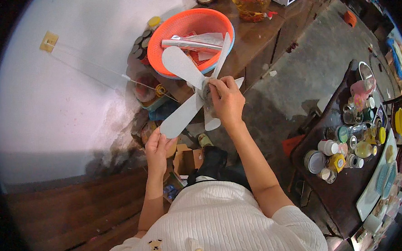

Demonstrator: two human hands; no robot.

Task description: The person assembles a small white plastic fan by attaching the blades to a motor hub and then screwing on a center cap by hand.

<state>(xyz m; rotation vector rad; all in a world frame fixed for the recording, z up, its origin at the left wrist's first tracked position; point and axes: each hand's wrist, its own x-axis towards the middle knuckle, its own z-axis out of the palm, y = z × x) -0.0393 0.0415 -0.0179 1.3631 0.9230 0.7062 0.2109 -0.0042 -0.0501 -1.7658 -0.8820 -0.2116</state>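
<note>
A fan blade assembly [182, 115] with several pale grey blades is held up in front of me, over the floor beside the wooden cabinet. The thumb and fingers of my left hand [158, 148] pinch the tip of its lower-left blade. At the centre, my right hand [227, 100] has its fingers closed on the hub, which the hand partly covers. Behind the upper blades an orange plastic basket [155, 53] stands on the cabinet top, with a silvery roll [192, 44] and some clear plastic wrapping inside.
Several stacked dark lids and a glass jar of amber liquid [250, 2] stand around the basket. A cord runs from the wall socket [49, 41] toward the cabinet. To the right, a dark table [320, 189] carries many jars and bottles. An open cardboard box [184, 160] sits near my feet.
</note>
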